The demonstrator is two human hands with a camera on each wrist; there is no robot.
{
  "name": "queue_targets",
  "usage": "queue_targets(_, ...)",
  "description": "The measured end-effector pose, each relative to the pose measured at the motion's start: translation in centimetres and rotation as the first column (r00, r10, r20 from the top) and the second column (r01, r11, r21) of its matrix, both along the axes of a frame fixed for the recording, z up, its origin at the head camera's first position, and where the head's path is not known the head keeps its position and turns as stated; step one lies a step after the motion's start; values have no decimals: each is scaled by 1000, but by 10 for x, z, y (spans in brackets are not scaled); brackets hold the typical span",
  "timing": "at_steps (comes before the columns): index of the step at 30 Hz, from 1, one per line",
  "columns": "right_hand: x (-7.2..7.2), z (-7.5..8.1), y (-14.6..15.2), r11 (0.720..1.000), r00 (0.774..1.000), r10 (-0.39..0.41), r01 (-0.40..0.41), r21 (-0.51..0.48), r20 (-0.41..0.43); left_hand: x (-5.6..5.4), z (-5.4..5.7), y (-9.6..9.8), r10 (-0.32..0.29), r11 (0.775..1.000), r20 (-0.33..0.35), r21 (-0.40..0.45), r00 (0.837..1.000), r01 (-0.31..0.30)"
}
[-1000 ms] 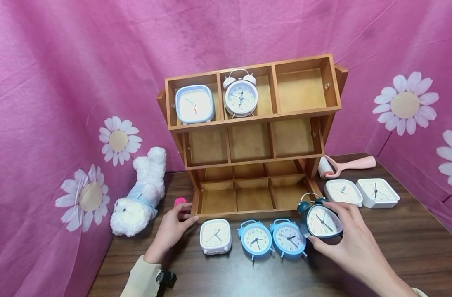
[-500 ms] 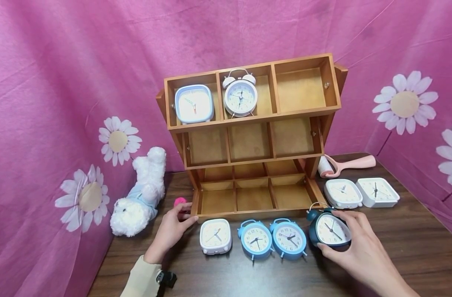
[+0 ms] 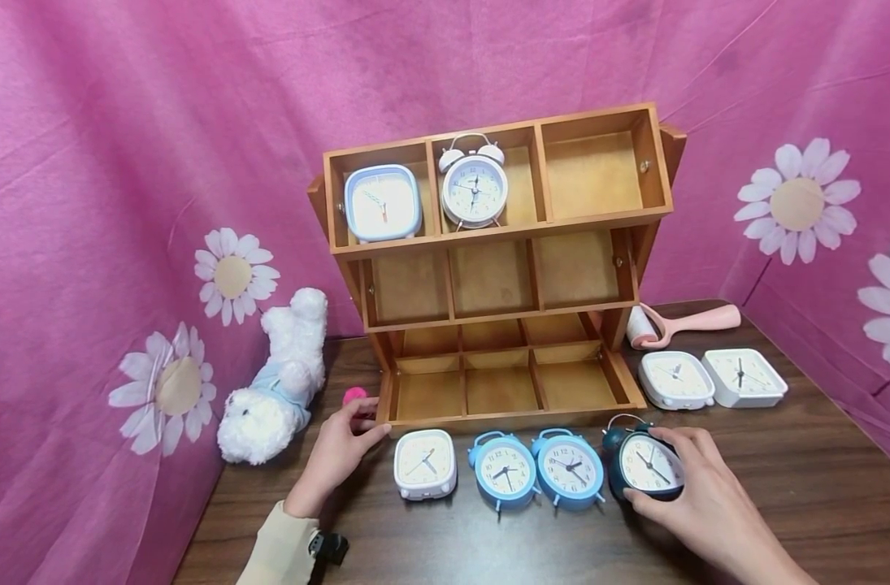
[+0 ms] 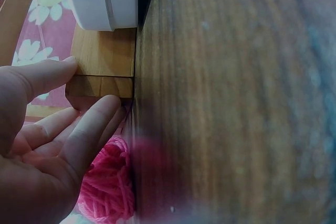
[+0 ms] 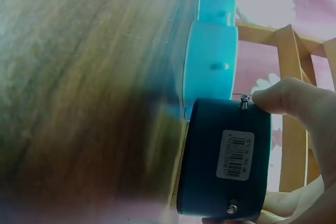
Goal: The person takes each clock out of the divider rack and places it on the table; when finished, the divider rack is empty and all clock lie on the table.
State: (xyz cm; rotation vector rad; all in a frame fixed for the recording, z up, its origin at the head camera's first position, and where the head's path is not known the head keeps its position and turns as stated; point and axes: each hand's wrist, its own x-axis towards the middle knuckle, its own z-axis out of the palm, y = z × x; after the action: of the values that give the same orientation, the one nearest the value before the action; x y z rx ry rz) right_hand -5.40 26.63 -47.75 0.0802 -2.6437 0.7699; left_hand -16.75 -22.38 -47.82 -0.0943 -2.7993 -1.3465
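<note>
In the head view my right hand [image 3: 708, 496] grips a dark teal alarm clock [image 3: 645, 467], its white face up. The right wrist view shows the clock's underside [image 5: 223, 158] with a barcode label and metal feet, the thumb beside one foot. Left of it lie two light blue alarm clocks [image 3: 505, 473] and a white square clock [image 3: 425, 463]. My left hand [image 3: 338, 451] holds the front left corner of a tiered wooden shelf [image 3: 488, 424], thumb at the front and fingers round the side. A pink yarn ball [image 4: 113, 182] sits by those fingers.
A blue-rimmed clock [image 3: 383, 203] and a white twin-bell alarm clock [image 3: 475, 191] stand in the top tier. Two white clocks [image 3: 675, 379] and a pink lint roller [image 3: 696, 323] lie right of the shelf. A white plush dog [image 3: 276, 390] lies at left.
My right hand has moved the teal alarm clock right and toward the front, away from the shelf's front edge, turning it slightly. My left hand has stayed at the shelf corner.
</note>
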Motion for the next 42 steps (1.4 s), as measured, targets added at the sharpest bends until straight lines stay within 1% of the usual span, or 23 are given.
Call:
queue_targets(7,-4,0,0,1000,998,-6,6,13,62,0,-1,0,-3,1000,-10,-2,1000,3)
queue_targets(14,-9,0,-1,1000,994,-6,5,16,105,1,-1,1,-5,1000,-9,-7,1000,5)
queue_targets(23,-10,0,-1,1000,989,-9,7,16,149,1,0,0,-5,1000,-3,-2,1000,5)
queue_targets(30,-8,-2,-3,1000,995,-20,19,9,101,0,-1,-1,-4,1000,-4,9,1000,4)
queue_targets(36,-8,-4,-3,1000,994,-25,25,7,104,1,-2,-2,-4,1000,-4,6,1000,5)
queue_targets(42,-4,-6,-2,1000,997,-29,29,0,73,1,0,-2,-6,1000,-12,0,1000,6)
